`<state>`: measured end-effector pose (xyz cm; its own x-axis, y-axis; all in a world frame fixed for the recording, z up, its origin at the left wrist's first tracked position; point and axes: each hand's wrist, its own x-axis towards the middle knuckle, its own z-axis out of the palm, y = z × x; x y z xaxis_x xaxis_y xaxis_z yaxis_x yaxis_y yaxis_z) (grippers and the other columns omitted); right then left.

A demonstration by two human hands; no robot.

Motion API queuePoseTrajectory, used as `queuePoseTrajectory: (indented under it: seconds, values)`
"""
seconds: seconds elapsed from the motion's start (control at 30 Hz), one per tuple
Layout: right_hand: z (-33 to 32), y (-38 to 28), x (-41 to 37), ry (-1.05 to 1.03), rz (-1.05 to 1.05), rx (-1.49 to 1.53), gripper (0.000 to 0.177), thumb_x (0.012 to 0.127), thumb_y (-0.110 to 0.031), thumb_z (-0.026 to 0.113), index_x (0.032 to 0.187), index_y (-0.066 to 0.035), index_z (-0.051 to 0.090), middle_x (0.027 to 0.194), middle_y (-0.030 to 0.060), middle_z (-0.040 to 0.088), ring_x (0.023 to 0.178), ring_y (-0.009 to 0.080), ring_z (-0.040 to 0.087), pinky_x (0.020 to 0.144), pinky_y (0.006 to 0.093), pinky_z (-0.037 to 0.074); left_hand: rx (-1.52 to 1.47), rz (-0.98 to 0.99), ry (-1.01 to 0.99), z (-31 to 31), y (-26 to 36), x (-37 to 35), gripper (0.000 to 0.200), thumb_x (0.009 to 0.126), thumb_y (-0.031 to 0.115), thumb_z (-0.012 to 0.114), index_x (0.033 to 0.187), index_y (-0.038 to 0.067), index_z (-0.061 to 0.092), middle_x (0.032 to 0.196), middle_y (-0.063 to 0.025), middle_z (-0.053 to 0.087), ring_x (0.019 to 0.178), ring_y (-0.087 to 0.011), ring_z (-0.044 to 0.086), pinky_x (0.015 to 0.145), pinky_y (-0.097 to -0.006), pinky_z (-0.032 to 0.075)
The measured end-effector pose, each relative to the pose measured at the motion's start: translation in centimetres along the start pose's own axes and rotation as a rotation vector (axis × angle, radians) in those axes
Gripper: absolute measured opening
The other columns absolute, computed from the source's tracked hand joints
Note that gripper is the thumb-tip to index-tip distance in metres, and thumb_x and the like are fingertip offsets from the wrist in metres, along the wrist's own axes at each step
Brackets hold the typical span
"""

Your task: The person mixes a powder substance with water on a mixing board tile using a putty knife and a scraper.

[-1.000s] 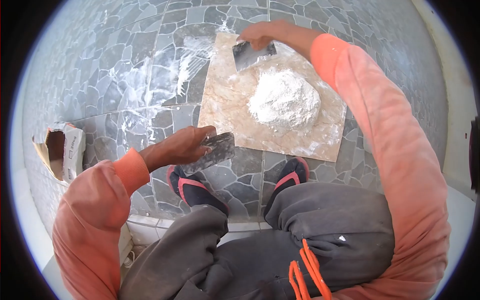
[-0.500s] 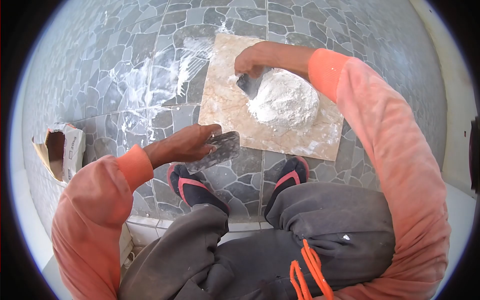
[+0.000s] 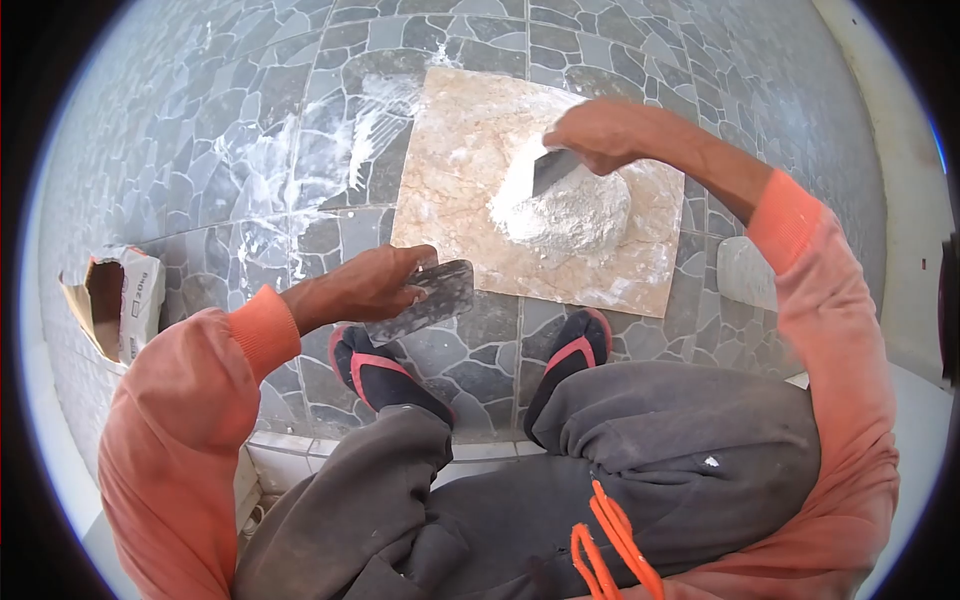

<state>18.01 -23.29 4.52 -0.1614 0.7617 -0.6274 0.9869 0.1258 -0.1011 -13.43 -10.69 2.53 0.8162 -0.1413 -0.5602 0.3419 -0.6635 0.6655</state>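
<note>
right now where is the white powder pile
In the head view, the white powder pile sits on the beige marbled slab, upper half and right of centre, by the scraper in the right hand.

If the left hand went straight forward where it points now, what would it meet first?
The left hand would likely meet the board first or, passing above it, the powder; height is unclear.
</note>
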Motion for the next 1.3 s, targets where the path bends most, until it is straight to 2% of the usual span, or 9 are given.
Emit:
queuePoseTrajectory:
  seconds: [0.2,0.3,0.6,0.7,0.83,0.9,1.03,1.23,1.3]
  values:
    - [0.2,-0.8,-4.6,-0.053,0.095,0.033,0.034,0.077,-0.002,0.055,0.110,0.001,0.062,0.081,0.0221,0.063,0.079,0.0396,0.062,0.071,0.0476,0.049,-0.020,0.004,0.004,-0.3,0.4,0.3,0.044,0.084,0.011,0.061,0.124,-0.003,0.048,0.083,-0.0314,0.063,0.087,-0.0489,0.061,0.077,-0.0523,0.047]
    - [0.4,-0.4,-5.0,-0.002,0.087,0.088,0.035,0.078,-0.003,0.054,0.113,0.001,0.060,0.080,0.0226,0.063,0.078,0.0400,0.062,0.071,0.0474,0.049,0.002,0.033,0.016,-0.3,0.5,0.6,0.039,0.084,0.010,0.063,0.119,-0.004,0.050,0.083,-0.0296,0.064,0.079,-0.0456,0.063,0.071,-0.0492,0.047]
    - [-3.4,3.3,3.6,0.096,0.118,-0.002,0.061,0.075,0.004,0.054,0.135,-0.001,0.048,0.095,0.0232,0.067,0.089,0.0388,0.064,0.074,0.0478,0.051,0.009,0.021,0.032,0.4,-0.4,0.7,0.043,0.083,0.010,0.060,0.123,-0.001,0.049,0.081,-0.0302,0.062,0.085,-0.0478,0.061,0.075,-0.0522,0.046]
    - [-3.6,4.5,9.0,-0.017,0.112,0.009,0.063,0.073,0.005,0.053,0.135,-0.001,0.048,0.101,0.0237,0.066,0.092,0.0390,0.064,0.076,0.0473,0.051,-0.010,0.010,-0.006,0.2,-0.2,0.4,0.042,0.083,0.009,0.060,0.122,-0.001,0.049,0.081,-0.0304,0.062,0.084,-0.0480,0.061,0.075,-0.0526,0.047]
    - [-2.7,4.3,14.1,-0.029,-0.049,-0.111,0.062,0.073,0.004,0.054,0.134,-0.001,0.049,0.105,0.0221,0.066,0.094,0.0378,0.063,0.078,0.0468,0.051,-0.037,-0.038,-0.016,0.0,-0.3,0.1,0.040,0.082,0.009,0.060,0.119,-0.001,0.049,0.081,-0.0306,0.062,0.083,-0.0489,0.061,0.074,-0.0527,0.047]
    - [-2.0,3.2,14.9,-0.029,-0.035,-0.064,0.061,0.073,0.003,0.056,0.134,-0.001,0.050,0.107,0.0207,0.066,0.094,0.0370,0.063,0.078,0.0462,0.051,-0.045,-0.038,-0.025,-0.1,-0.5,0.0,0.039,0.082,0.009,0.060,0.119,-0.001,0.050,0.081,-0.0308,0.063,0.084,-0.0492,0.061,0.074,-0.0528,0.047]
    - [-0.8,2.0,16.3,-0.285,-0.065,-0.107,0.055,0.076,-0.002,0.058,0.130,-0.005,0.052,0.107,0.0181,0.066,0.091,0.0369,0.062,0.078,0.0446,0.051,-0.013,-0.034,0.012,-0.2,-0.8,-0.3,0.040,0.083,0.010,0.061,0.119,-0.001,0.049,0.080,-0.0307,0.062,0.084,-0.0491,0.061,0.075,-0.0531,0.047]
    - [-1.5,0.9,14.3,-0.312,-0.044,-0.152,0.051,0.077,0.000,0.054,0.128,-0.007,0.055,0.106,0.0171,0.067,0.090,0.0373,0.062,0.077,0.0462,0.050,-0.026,0.022,0.016,0.2,-1.1,-0.1,0.040,0.084,0.011,0.064,0.119,-0.003,0.050,0.070,-0.0278,0.060,0.073,-0.0466,0.061,0.068,-0.0496,0.046]
    - [-1.2,1.6,13.6,-0.236,-0.011,-0.073,0.050,0.076,0.000,0.053,0.125,-0.005,0.056,0.105,0.0183,0.067,0.091,0.0371,0.063,0.076,0.0460,0.051,-0.034,0.039,0.007,0.2,-0.9,0.0,0.040,0.084,0.010,0.063,0.120,-0.003,0.050,0.070,-0.0277,0.060,0.072,-0.0465,0.061,0.068,-0.0495,0.046]
